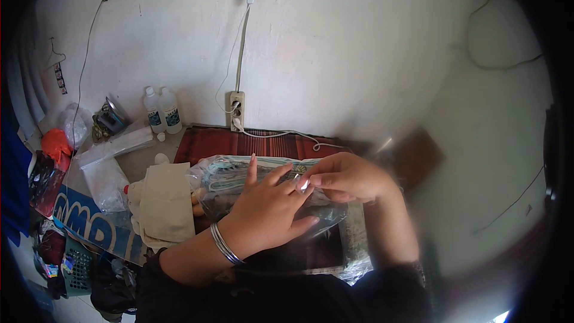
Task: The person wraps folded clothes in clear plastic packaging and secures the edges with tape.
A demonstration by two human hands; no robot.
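My left hand (269,206) reaches in from the lower left with its fingers spread, silver bangles (225,244) at the wrist. At its index finger, my right hand (350,178) pinches a small shiny whitish piece (304,186) between thumb and fingers; whether this is a ring or a scrap of something, I cannot tell. Both hands are above a clear plastic bag (218,203), which has pale blue-green strands or edges showing inside. My left hand hides part of the bag. A folded beige cloth (168,200) lies left of the bag.
Two white bottles (171,113) stand by the wall, left of a power strip (237,107) with a plugged-in white cable (281,134). A red plaid cloth (206,143) covers part of the surface. Farther left are plastic packets (104,182), an orange-red bag (55,145) and a green basket (79,269).
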